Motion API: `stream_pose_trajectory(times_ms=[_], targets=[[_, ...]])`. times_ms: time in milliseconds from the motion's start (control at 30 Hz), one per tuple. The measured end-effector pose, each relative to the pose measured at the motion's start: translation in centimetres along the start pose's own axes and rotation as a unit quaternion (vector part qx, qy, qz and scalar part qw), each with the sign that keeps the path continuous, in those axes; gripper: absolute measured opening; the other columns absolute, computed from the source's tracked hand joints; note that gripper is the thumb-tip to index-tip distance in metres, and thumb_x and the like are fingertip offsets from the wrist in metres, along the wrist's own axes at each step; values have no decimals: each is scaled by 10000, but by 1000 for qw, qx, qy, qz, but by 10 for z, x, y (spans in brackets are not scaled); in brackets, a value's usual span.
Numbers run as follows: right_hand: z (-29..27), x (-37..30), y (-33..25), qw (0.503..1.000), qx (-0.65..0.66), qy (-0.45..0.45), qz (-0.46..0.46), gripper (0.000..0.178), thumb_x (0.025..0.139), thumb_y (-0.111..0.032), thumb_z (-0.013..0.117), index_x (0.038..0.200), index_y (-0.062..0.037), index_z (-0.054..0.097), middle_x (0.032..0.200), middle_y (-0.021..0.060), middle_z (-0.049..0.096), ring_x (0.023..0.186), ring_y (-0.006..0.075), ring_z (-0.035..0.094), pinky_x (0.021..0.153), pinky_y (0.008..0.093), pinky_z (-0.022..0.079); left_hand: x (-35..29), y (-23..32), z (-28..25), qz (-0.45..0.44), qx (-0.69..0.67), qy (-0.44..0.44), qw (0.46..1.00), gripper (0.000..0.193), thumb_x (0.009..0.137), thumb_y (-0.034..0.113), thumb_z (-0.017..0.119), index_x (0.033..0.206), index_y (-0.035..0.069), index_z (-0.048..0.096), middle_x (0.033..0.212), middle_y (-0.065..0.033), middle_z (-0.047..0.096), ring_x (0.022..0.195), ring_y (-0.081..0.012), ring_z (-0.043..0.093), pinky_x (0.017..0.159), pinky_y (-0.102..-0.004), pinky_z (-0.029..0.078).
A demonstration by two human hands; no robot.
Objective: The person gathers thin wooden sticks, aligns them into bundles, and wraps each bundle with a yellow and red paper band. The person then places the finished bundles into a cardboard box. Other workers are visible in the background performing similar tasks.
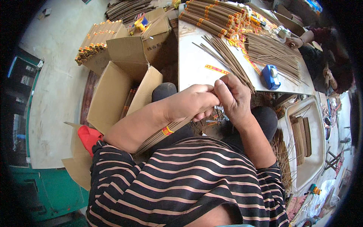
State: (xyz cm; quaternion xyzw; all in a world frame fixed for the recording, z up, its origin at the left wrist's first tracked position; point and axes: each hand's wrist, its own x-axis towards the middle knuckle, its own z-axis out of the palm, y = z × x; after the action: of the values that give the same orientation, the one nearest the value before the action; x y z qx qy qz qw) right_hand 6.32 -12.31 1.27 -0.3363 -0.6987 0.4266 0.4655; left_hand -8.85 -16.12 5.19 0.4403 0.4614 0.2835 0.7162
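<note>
My left hand is wrapped around a bundle of thin brown incense sticks. The bundle slants down to the left beneath my left forearm, with a red and yellow paper band around it. At the bundle's upper end my right hand is closed, thumb against curled fingers, touching my left hand; the fingers hide what lies inside. Just beyond, loose incense sticks and a flat red and yellow paper strip rest on the white table.
Banded bundles are stacked on the table's far side, near a blue tape dispenser. An open cardboard box stands left. A white tub holding brown sticks is at right. Another person's hand is across the table.
</note>
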Motion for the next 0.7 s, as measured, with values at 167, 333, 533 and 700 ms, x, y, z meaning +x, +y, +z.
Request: stream_pose_trajectory(times_ms=[167,333,533,700], targets=[[6,-9,6,998,35,-28,40,231,881,-201,527,761,-4,544,587,61,529,535,97,496,510,252,431,-3,-26,-5,17,-64,-36,997,315,948,323,377,908,35,497,653,-20,475,471,-57,415,411,-178,358],[10,-13,17,990,71,-75,99,282,895,-250,521,763,-2,540,606,44,517,570,81,486,522,236,414,-4,-43,-7,-10,-105,-36,994,383,949,402,353,909,45,484,655,-7,459,475,-41,406,413,-159,371],[-6,-14,32,912,296,-213,188,297,921,-243,496,1099,-7,521,779,7,554,688,84,512,613,226,441,-8,-45,-14,-12,-164,-45,985,398,956,389,333,915,21,481,646,13,448,454,-23,389,392,-135,355],[1,-13,32,910,300,-228,172,276,881,-190,563,1055,19,522,876,39,578,756,102,549,681,229,462,-11,-50,-14,-15,-136,-28,990,428,955,409,312,916,15,476,640,8,447,455,-26,393,397,-145,362]])
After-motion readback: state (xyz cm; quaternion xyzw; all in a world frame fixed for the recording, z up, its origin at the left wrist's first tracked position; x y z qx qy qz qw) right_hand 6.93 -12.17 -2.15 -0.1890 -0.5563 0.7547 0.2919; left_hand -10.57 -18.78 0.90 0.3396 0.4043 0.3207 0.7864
